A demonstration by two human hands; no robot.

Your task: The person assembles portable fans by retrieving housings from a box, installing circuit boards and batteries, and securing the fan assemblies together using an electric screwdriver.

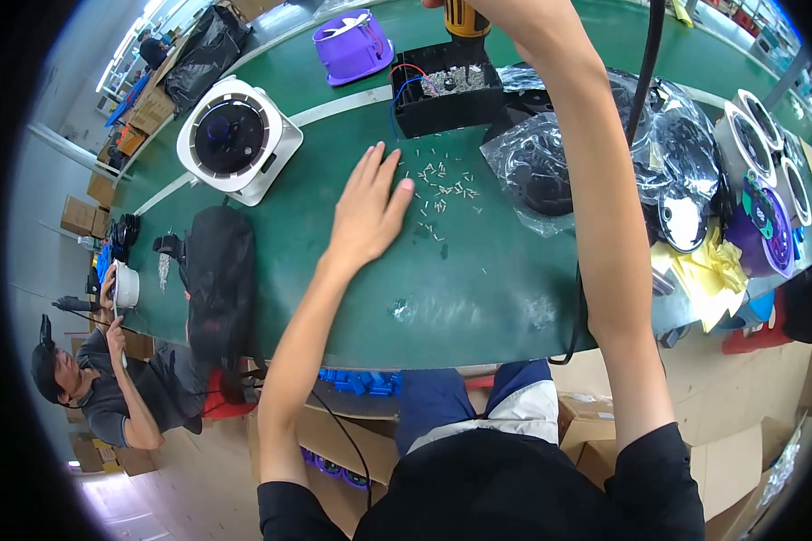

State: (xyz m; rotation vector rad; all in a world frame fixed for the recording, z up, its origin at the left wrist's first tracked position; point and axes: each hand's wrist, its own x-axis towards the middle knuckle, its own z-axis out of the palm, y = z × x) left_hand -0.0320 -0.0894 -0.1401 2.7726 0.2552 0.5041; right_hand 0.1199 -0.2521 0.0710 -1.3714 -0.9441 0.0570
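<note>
Our hands over the green bench: screws under the left, a driver at the black box on the right.

From the left: a white round unit [235, 137] sits toward the bench's [478, 298] far left edge. Our left hand [367, 206] lies flat, fingers spread and released, touching the loose screws [442, 187] mid-bench. Right of them, our right hand reaches to the far edge; we cannot tell its grip, but the yellow driver [465, 20] stands over the black box [447, 87]. We judge a sweeping palm could scatter screws off the near edge.

Clear plastic bags [550, 162] on the green bench, brown cardboard cartons [79, 215] far left.
</note>
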